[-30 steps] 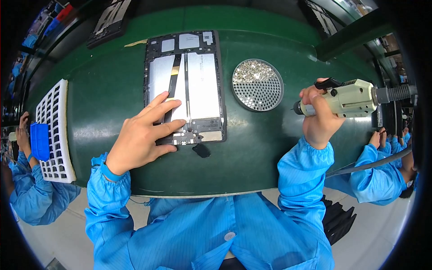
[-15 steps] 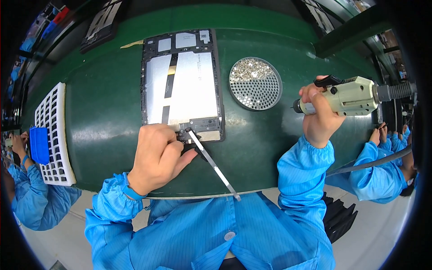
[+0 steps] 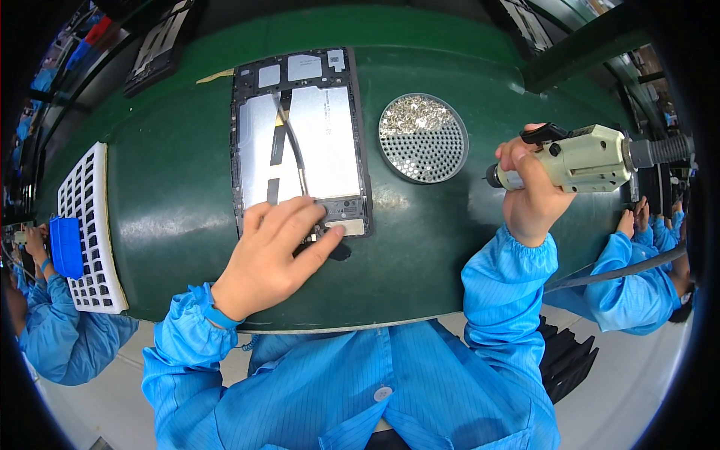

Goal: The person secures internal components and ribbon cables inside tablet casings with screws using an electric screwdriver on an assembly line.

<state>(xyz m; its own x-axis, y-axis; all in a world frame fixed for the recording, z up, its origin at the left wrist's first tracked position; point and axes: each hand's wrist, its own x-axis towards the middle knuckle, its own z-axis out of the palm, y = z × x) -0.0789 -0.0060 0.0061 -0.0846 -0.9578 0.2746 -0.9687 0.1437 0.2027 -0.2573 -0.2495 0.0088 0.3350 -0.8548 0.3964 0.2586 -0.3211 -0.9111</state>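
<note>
An opened tablet point(image 3: 330, 142) with bare silver inner plate and black frame lies on the green table. My left hand point(image 3: 274, 255) rests on its near end, fingers stretched and spread, fingertips on the small circuit board point(image 3: 341, 208) there. A long narrow flat flex cable point(image 3: 295, 146) runs from beside these fingertips up over the plate; its near end is hidden by the fingers. My right hand point(image 3: 534, 195) is closed round a pale green electric screwdriver point(image 3: 592, 161) with a black lever. Its tip points left, above the table and apart from the tablet.
A round dish point(image 3: 424, 139) with holes and many small silver screws stands right of the tablet. At the left is a white grid tray point(image 3: 94, 232) with a blue piece point(image 3: 66, 247) by it. Co-workers in blue sleeves point(image 3: 622, 296) sit on both sides.
The flex cable, which stuck out toward me past the table edge, now lies back over the tablet. My left fingers have opened from a bent grip. The tablet has shifted slightly left.
</note>
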